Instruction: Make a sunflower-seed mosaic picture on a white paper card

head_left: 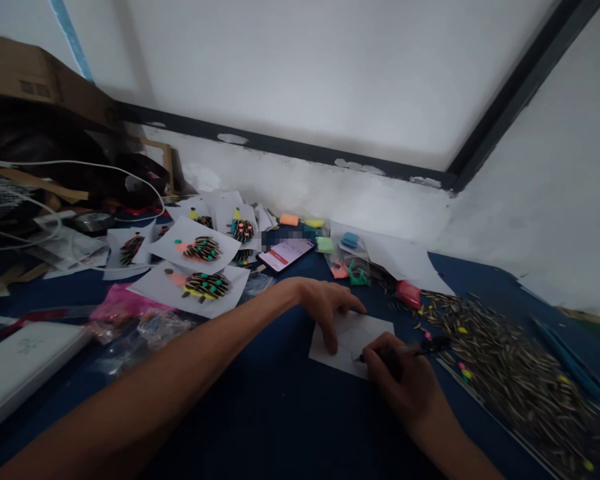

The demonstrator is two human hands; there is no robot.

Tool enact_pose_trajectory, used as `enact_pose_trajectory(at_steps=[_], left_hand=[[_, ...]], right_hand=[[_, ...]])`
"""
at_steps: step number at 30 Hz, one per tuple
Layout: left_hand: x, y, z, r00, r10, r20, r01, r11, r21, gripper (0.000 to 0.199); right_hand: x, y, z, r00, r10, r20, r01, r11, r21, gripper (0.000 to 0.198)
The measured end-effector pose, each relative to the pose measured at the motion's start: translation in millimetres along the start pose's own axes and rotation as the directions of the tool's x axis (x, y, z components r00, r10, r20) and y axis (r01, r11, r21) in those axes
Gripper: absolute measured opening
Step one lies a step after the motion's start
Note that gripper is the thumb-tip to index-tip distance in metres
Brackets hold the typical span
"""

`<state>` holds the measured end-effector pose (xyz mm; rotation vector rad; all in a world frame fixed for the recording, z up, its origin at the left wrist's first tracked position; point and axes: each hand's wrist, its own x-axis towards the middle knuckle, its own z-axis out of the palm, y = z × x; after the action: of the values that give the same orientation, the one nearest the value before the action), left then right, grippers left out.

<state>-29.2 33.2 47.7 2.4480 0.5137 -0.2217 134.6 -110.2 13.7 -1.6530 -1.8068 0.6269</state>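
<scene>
A small sheet of white paper [365, 330] lies on the dark blue tabletop [260, 413], with faint pencil-like lines on it. My left hand [327, 303] rests on its upper left part, fingers spread, touching the sheet. Around a black pen [433, 345] the fingers of my right hand [403, 377] are closed, and the pen's tip is at the sheet's lower edge area. Right of the paper spreads a pile of striped sunflower seeds [515, 373] dotted with small coloured balls. A red packet of clay [409, 293] sits at the pile's far end.
Several white cards with seed-covered hedgehog figures [203, 248] lie at the left. Behind my left hand are a lit phone [286, 255] and coloured clay packets [325, 245]. A white box [25, 367], plastic bags [163, 327] and cables fill the left side; blue tweezers-like tool [573, 360] lies right.
</scene>
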Motion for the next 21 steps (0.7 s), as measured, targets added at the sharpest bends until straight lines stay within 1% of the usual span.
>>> enact_pose_trajectory(at_steps=[7, 14, 18, 21], left_hand=[[0.2, -0.2, 0.3, 1.000, -0.004, -0.006, 0.004, 1.000, 0.015, 0.102], [-1.0, 3.9, -0.3, 1.000, -0.013, -0.008, 0.013, 1.000, 0.017, 0.102], [-0.9, 3.8, 0.0, 1.000, -0.025, -0.011, 0.025, 1.000, 0.015, 0.101], [-0.1, 1.6, 0.8, 0.999, -0.031, -0.012, 0.031, 1.000, 0.005, 0.103]], right_hand=[[0.3, 5.5, -0.1, 1.000, 0.010, -0.020, -0.011, 0.999, -0.033, 0.025], [1.7, 5.8, 1.4, 1.000, 0.028, -0.009, -0.028, 0.998, 0.053, 0.027], [0.9, 5.5, 1.1, 0.998, 0.035, -0.057, -0.032, 0.998, 0.062, 0.027], [-0.9, 6.4, -3.5, 0.992, 0.033, -0.121, -0.033, 0.999, 0.002, 0.027]])
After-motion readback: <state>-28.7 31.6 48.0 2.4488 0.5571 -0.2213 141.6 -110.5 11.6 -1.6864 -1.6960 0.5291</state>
